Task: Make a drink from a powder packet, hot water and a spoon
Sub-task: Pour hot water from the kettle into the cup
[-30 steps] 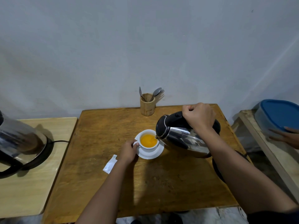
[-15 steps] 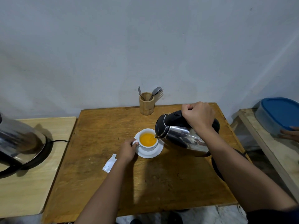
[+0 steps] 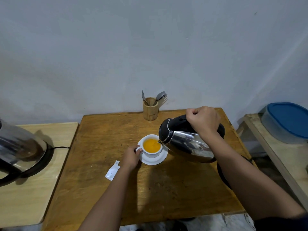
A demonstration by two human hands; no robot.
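**Over the cup, the kettle tips and the drink nears its fill**

At the middle of the wooden table [image 3: 103, 164], a white cup [image 3: 152, 146] sits on its saucer [image 3: 154, 160], already holding orange liquid that reaches fairly high up the wall. The right hand [image 3: 204, 120] is wrapped closed around the black handle of the steel kettle [image 3: 186, 144], which is tilted with its spout just over the cup's right rim. The left hand [image 3: 131, 157] pinches the cup's handle on the left side, steadying it.

To do this step well, the person would likely keep the tilt shallow and the stream thin, aiming at the centre of the liquid rather than the wall, and right the kettle before the level nears the rim, since stirring needs some slack. The steadying fingers sit close to hot liquid, so a splash is the plain risk.

The torn white packet [image 3: 113, 170] lies flat just beside the left wrist, apparently spent. Spoons stand in the wooden holder [image 3: 150, 108] at the table's far edge, near the wall, with bare tabletop between it and the cup, an easy reach once a hand is free.

Room is tighter to the right: the kettle's body hangs over the right part of the table, and its dark base [image 3: 222, 174] seems to sit at the right edge, partly hidden by the forearm. Setting the kettle back there calls for care near that edge. A second kettle [image 3: 20, 150] stands on the lighter side table [image 3: 33, 197] at the left, well apart.
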